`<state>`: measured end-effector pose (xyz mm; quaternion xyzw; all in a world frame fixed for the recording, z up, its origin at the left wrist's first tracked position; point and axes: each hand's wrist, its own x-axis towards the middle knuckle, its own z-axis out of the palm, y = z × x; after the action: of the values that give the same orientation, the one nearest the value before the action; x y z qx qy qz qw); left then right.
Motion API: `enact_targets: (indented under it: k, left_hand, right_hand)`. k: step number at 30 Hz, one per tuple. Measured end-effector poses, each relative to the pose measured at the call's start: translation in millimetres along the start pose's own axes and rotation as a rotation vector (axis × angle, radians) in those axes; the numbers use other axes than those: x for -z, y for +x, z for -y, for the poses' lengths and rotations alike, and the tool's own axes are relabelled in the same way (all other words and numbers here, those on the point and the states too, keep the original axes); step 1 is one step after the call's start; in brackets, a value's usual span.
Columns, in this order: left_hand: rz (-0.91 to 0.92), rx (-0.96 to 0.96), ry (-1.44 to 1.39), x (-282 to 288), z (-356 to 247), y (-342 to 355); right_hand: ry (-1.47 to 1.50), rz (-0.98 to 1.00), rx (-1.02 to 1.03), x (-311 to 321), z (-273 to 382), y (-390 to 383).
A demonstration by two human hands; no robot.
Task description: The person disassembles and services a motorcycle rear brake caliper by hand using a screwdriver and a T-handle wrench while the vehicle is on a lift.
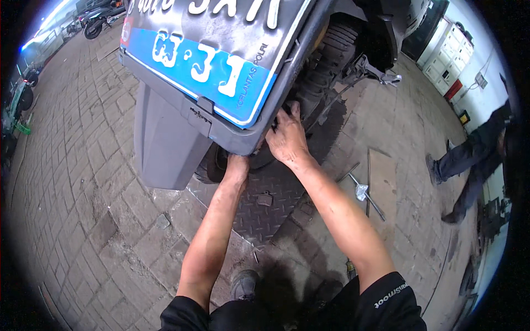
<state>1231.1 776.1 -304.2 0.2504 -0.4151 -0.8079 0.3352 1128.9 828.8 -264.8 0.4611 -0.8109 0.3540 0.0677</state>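
A number plate (pixel 215 60), black above and blue below, sits in a dark holder over a grey mudguard (pixel 171 132) at the back of a motorbike. My left hand (pixel 238 161) reaches up behind the holder's lower corner, its fingers hidden. Beside that corner, my right hand (pixel 287 138) is at the dark parts near the treaded tyre (pixel 337 44). Its fingers are bent inward, and what they grip is hidden in shadow. Below both hands, a small dark piece like a brake pad (pixel 265 198) lies on a diamond-patterned metal plate (pixel 254 223).
To the right, a T-handle wrench (pixel 367 194) lies beside a flat brown board (pixel 381 176). A small metal pin (pixel 255 256) is on the paving near my shoe (pixel 244 285). Another person's legs (pixel 466 160) are at the right, with a white cabinet (pixel 448 58) behind.
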Motion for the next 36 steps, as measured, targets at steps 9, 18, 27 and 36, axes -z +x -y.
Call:
enact_targets:
  k: [9,18,27,36]
  left_hand:
    - [0.05,-0.076,0.104,4,4,11]
    - [0.078,-0.202,0.322,-28,-3,-29]
    - [0.301,-1.264,0.95,-25,83,-104]
    - [0.085,-1.066,0.65,-13,133,-129]
  right_hand:
    - [-0.068,-0.136,0.18,-13,-18,7]
    - [0.439,0.202,-0.194,52,-22,-9]
    - [0.327,0.378,0.085,154,-34,-146]
    - [0.407,0.251,0.481,130,-67,-217]
